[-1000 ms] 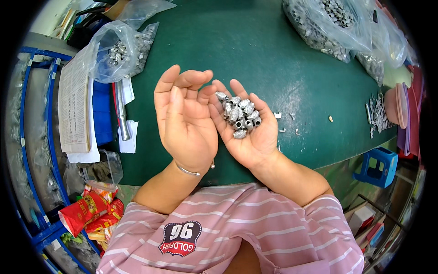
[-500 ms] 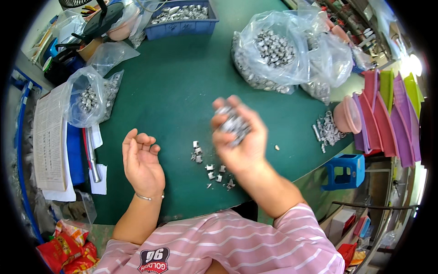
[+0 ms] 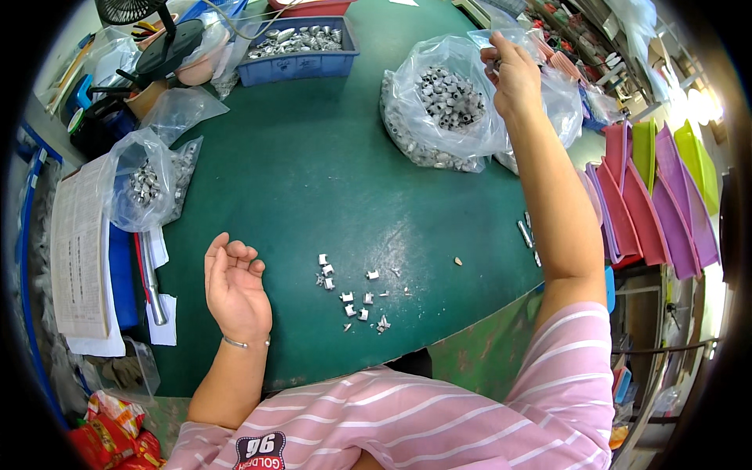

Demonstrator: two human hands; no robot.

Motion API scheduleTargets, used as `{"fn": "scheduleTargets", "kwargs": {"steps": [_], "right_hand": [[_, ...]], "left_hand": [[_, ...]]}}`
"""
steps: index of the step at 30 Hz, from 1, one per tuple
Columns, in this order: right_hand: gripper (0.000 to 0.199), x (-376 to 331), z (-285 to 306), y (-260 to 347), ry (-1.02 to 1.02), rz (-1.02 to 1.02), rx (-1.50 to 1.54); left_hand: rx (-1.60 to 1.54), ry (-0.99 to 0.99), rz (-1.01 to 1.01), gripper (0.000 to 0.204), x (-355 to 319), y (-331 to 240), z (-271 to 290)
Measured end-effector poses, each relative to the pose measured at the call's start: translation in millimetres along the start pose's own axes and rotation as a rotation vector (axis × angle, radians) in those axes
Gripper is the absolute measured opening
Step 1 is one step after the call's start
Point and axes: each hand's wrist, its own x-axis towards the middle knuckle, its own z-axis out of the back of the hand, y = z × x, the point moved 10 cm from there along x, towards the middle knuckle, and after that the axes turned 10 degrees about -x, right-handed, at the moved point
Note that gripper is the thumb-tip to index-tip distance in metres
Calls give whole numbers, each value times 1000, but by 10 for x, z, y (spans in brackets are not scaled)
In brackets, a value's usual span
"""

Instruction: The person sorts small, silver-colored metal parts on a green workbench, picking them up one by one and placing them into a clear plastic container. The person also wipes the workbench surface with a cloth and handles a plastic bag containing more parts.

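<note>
Bright, even light overhead, and the green table [image 3: 313, 180] shows pale sheen at centre. Glare burns out the upper right corner. Shadows stay soft and short. Edges curve hard into a black rim; focus stays sharp mid-frame.

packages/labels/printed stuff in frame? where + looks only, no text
Clear plastic bag: far right of the table, full of small metal parts, right hand at its rim.
Smaller clear bag: left edge, same parts.
Printed sheets: far left, white.
Snack packets: lower left, red.
</note>
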Motion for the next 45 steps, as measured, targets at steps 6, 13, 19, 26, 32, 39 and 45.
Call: {"fn": "scheduleTargets", "kwargs": {"steps": [6, 13, 19, 26, 32, 39, 45], "right_hand": [[20, 139, -34, -48, 128, 41, -163], [22, -73, -32, 185, 192, 268, -379], [12, -1658, -546, 274, 714, 553, -544], [15, -2893, -728, -354, 1012, 618, -684], [16, -2982, -656, -495, 952, 559, -566], [28, -2980, -572, -471, 808, 393, -450], [47, -3187, -398, -243, 608, 417, -104]], "left_hand": [[-31, -7, 47, 22, 4, 49, 7], [-45, -5, 53, 21, 14, 70, -4], [234, 51, -9, 20, -14, 18, -120], [297, 152, 78, 16, -133, 105, -282], [338, 199, 119, 15, -300, 164, -377], [510, 280, 208, 18, -529, 366, -403], [539, 444, 426, 21, -818, 718, -477]]}}
